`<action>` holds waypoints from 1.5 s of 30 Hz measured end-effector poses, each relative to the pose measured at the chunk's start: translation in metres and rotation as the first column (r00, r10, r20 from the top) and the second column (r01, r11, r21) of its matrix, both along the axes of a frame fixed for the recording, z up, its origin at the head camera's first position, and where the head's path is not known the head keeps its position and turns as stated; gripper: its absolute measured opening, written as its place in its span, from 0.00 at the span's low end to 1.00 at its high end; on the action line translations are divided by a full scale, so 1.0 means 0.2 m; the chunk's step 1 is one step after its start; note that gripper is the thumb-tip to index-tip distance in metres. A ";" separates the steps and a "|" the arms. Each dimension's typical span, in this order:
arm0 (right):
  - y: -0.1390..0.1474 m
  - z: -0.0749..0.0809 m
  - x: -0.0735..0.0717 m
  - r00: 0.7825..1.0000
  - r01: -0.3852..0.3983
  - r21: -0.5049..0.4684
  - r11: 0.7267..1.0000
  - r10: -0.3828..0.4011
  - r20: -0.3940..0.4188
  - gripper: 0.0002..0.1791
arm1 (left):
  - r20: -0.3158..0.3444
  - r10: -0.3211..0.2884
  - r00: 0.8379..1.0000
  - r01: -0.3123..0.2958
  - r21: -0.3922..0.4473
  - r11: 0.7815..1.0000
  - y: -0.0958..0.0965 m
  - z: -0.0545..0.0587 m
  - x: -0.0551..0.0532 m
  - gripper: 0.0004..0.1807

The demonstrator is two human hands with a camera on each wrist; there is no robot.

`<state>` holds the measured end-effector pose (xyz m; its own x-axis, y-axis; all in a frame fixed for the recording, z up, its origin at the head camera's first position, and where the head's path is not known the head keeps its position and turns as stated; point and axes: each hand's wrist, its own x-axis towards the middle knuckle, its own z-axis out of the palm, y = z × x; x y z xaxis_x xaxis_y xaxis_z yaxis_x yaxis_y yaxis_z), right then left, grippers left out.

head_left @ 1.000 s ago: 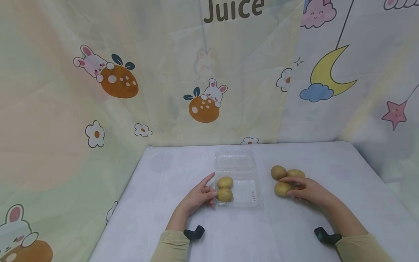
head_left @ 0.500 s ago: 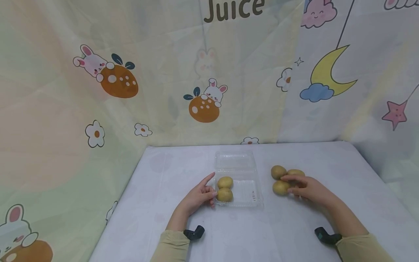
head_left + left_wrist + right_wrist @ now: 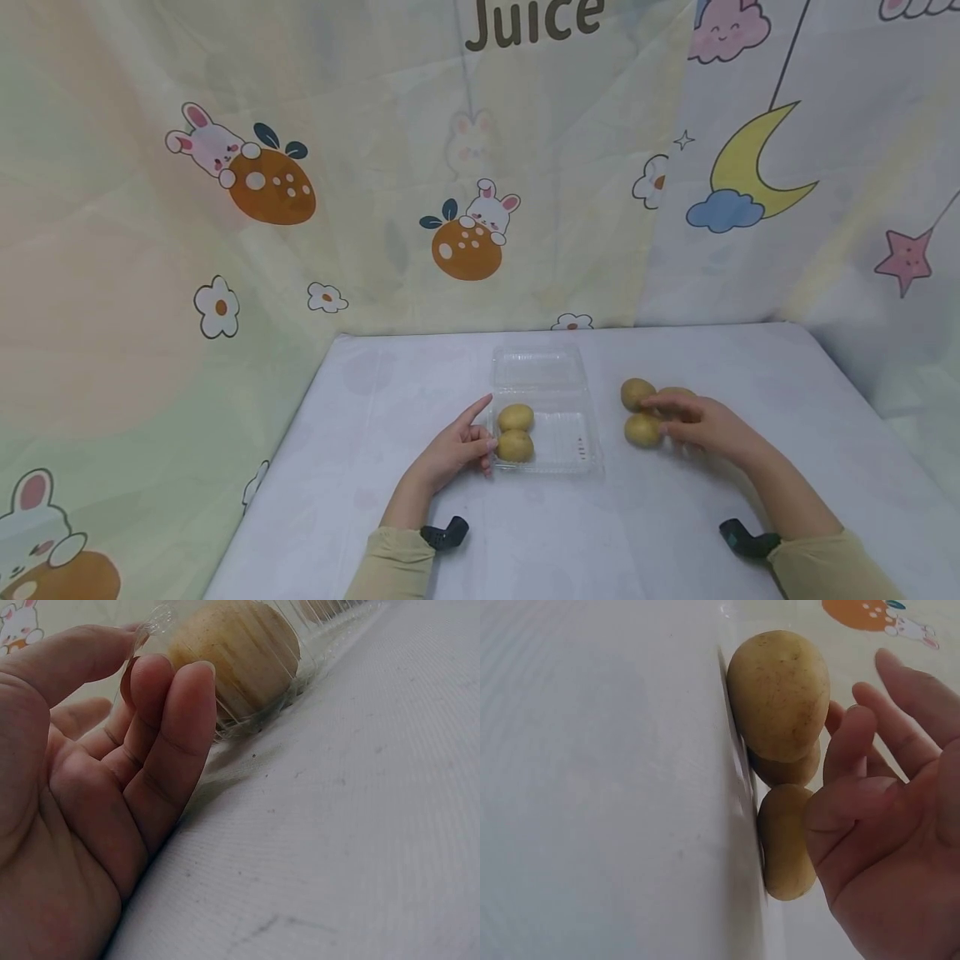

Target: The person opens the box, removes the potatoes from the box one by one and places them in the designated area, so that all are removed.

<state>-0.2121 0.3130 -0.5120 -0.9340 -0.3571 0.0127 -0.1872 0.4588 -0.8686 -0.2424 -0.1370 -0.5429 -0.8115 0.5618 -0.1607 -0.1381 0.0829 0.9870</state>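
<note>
A clear plastic clamshell container (image 3: 557, 442) lies with its lid folded back on the table. Two potatoes (image 3: 516, 418) sit along its left side. My left hand (image 3: 453, 454) pinches the container's left rim between thumb and curled fingers, the index finger pointing away along it. In the left wrist view a potato (image 3: 244, 656) shows through the plastic wall right by the fingertips. My right hand (image 3: 705, 425) hovers over a group of three potatoes, fingers loosely bent and holding nothing. Its fingertips are beside the nearest potato (image 3: 642, 431); the hand partly hides the rear right potato (image 3: 677, 391).
The third potato of the group (image 3: 637, 394) lies at its back left, right of the container. A white cloth covers the table (image 3: 390, 400). Behind it hangs a printed curtain (image 3: 375, 167). Each wrist wears a black camera mount (image 3: 447, 533).
The nearest loose potato has shifted slightly left and away, toward the others. My right fingers have come off it and moved over the rear right potato. The left hand has stayed still.
</note>
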 end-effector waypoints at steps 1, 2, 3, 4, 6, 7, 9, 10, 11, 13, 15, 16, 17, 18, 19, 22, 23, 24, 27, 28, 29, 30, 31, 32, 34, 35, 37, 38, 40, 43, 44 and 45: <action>-0.01 0.01 0.00 1.000 -0.002 -0.003 1.000 0.002 0.004 0.23 | -0.003 0.000 1.000 0.000 -0.001 1.000 0.00 0.00 0.00 0.48; -0.01 0.02 0.00 1.000 -0.004 -0.003 1.000 0.004 0.005 0.23 | -0.004 -0.001 1.000 0.001 -0.002 1.000 0.00 0.00 0.00 0.48; -0.02 0.02 -0.01 1.000 -0.003 -0.005 1.000 0.003 0.010 0.24 | -0.004 -0.001 1.000 0.001 -0.001 1.000 0.00 0.00 0.00 0.48; -0.02 0.03 -0.01 1.000 -0.007 -0.005 1.000 0.007 0.014 0.24 | -0.005 -0.002 1.000 0.002 -0.001 1.000 0.00 0.00 0.00 0.48; -0.04 0.05 -0.02 1.000 -0.015 -0.007 1.000 0.015 0.015 0.24 | -0.005 -0.004 1.000 0.004 0.000 1.000 0.00 0.00 0.00 0.48; -0.05 0.06 -0.02 1.000 -0.022 -0.013 1.000 0.022 0.015 0.24 | -0.004 -0.005 1.000 0.005 0.001 1.000 0.00 0.00 0.00 0.48; -0.07 0.08 -0.04 0.999 -0.044 -0.016 0.999 0.044 0.010 0.23 | -0.003 -0.005 1.000 0.005 0.002 1.000 0.00 0.00 0.00 0.48; -0.09 0.09 -0.04 0.998 -0.059 -0.014 0.998 0.059 0.007 0.23 | -0.003 -0.005 1.000 0.005 0.001 1.000 0.00 0.00 0.00 0.48; -0.10 0.10 -0.05 0.998 -0.068 -0.008 0.998 0.068 0.011 0.22 | -0.004 -0.005 1.000 0.005 0.000 1.000 0.00 0.00 0.00 0.48; -0.14 0.12 -0.07 0.995 -0.099 0.004 0.995 0.099 0.014 0.21 | -0.006 -0.006 1.000 0.006 -0.003 1.000 0.00 0.00 0.00 0.48; -0.18 0.14 -0.08 0.992 -0.123 0.033 0.992 0.122 0.018 0.21 | -0.007 -0.007 1.000 0.007 -0.007 1.000 0.00 0.00 0.00 0.48; -0.20 0.15 -0.08 0.992 -0.126 0.052 0.991 0.125 0.020 0.21 | -0.008 -0.008 1.000 0.008 -0.008 1.000 0.00 0.00 0.00 0.48; -0.22 0.16 -0.09 0.991 -0.131 0.068 0.989 0.130 0.017 0.21 | -0.009 -0.010 1.000 0.010 -0.009 1.000 0.00 0.00 0.00 0.48; -0.23 0.18 -0.09 0.991 -0.137 0.084 0.987 0.137 0.011 0.21 | -0.009 -0.012 1.000 0.012 -0.008 1.000 0.00 0.00 0.00 0.48; -0.25 0.19 -0.10 0.991 -0.137 0.099 0.986 0.136 0.012 0.21 | -0.011 -0.013 1.000 0.013 -0.007 1.000 0.00 0.00 0.00 0.48; -0.30 0.22 -0.13 0.989 -0.145 0.129 0.981 0.144 0.014 0.21 | -0.012 -0.015 1.000 0.015 -0.002 1.000 0.00 -0.01 -0.01 0.48; -0.32 0.23 -0.14 0.989 -0.150 0.131 0.980 0.148 0.020 0.21 | -0.012 -0.015 1.000 0.015 -0.001 1.000 0.00 -0.01 -0.01 0.48; -0.33 0.24 -0.15 0.988 -0.155 0.130 0.979 0.152 0.034 0.22 | -0.014 -0.015 1.000 0.015 -0.001 1.000 0.00 -0.01 -0.01 0.48; -0.38 0.27 -0.18 0.983 -0.177 0.110 0.978 0.169 0.075 0.22 | -0.016 -0.016 1.000 0.016 -0.002 1.000 0.00 -0.01 -0.01 0.48; -0.39 0.27 -0.19 0.980 -0.187 0.101 0.977 0.179 0.090 0.23 | -0.016 -0.016 1.000 0.016 -0.002 1.000 -0.01 -0.01 -0.01 0.47; -0.40 0.28 -0.20 0.977 -0.200 0.094 0.975 0.191 0.098 0.23 | -0.016 -0.015 1.000 0.015 -0.001 1.000 -0.01 -0.01 -0.01 0.47; -0.42 0.28 -0.20 0.973 -0.215 0.087 0.973 0.205 0.105 0.23 | -0.015 -0.014 1.000 0.014 -0.002 1.000 -0.01 -0.01 -0.01 0.47; -0.43 0.29 -0.21 0.970 -0.230 0.084 0.970 0.220 0.107 0.23 | -0.016 -0.014 1.000 0.014 -0.002 1.000 -0.01 -0.01 -0.01 0.47; -0.44 0.29 -0.22 0.966 -0.242 0.080 0.967 0.233 0.110 0.23 | -0.016 -0.013 1.000 0.013 -0.002 1.000 -0.01 -0.01 -0.01 0.47; -0.46 0.29 -0.24 0.961 -0.262 0.075 0.962 0.253 0.116 0.24 | -0.016 -0.013 1.000 0.013 -0.003 1.000 0.00 -0.01 -0.01 0.47; -0.47 0.29 -0.25 0.959 -0.267 0.075 0.961 0.257 0.121 0.24 | -0.017 -0.013 1.000 0.013 -0.003 1.000 0.00 -0.01 -0.01 0.48; -0.49 0.29 -0.26 0.957 -0.272 0.080 0.959 0.260 0.132 0.24 | -0.017 -0.014 1.000 0.014 -0.003 1.000 0.00 -0.01 -0.01 0.48; -0.50 0.29 -0.27 0.956 -0.271 0.079 0.959 0.259 0.138 0.24 | -0.016 -0.014 1.000 0.014 -0.002 1.000 0.00 -0.01 -0.01 0.48; -0.51 0.29 -0.28 0.955 -0.275 0.074 0.959 0.263 0.140 0.24 | -0.014 -0.013 1.000 0.013 -0.003 1.000 0.00 -0.01 -0.01 0.48; -0.54 0.29 -0.30 0.952 -0.285 0.063 0.956 0.275 0.135 0.24 | -0.012 -0.011 1.000 0.011 -0.008 1.000 0.00 0.00 -0.01 0.48; -0.55 0.29 -0.30 0.951 -0.287 0.064 0.956 0.277 0.135 0.24 | -0.012 -0.009 1.000 0.009 -0.010 1.000 0.00 0.00 -0.01 0.48; -0.56 0.28 -0.31 0.950 -0.292 0.064 0.954 0.282 0.133 0.24 | -0.011 -0.009 1.000 0.008 -0.013 1.000 0.00 0.00 0.00 0.48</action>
<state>-0.2736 0.2009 -0.4551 -0.7845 -0.6053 -0.1349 -0.2172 0.4720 -0.8544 -0.2433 -0.1379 -0.5433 -0.8085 0.5667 -0.1589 -0.1263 0.0965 0.9873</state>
